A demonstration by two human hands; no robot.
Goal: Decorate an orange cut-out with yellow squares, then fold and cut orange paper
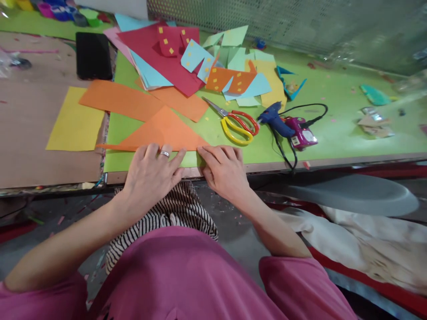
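A sheet of orange paper (163,129), folded to a triangle, lies along the front of the green tabletop, with a narrow strip sticking out at its left. My left hand (151,171) rests on its lower edge, fingers spread and pressing down, a ring on one finger. At the right corner of the triangle, my right hand (225,171) has its bent fingers close together with the fingertips on the paper. Just beyond that hand are scissors (238,126) with red and yellow handles. More orange paper strips (120,100) lie behind the triangle.
A yellow paper (75,120) and a black phone (93,55) are at left. Behind lie red paper (160,55) and several cut pieces with yellow squares. A blue glue gun (276,120) with a black cable sits right, beside a purple block (302,133). The table's front edge runs under my wrists.
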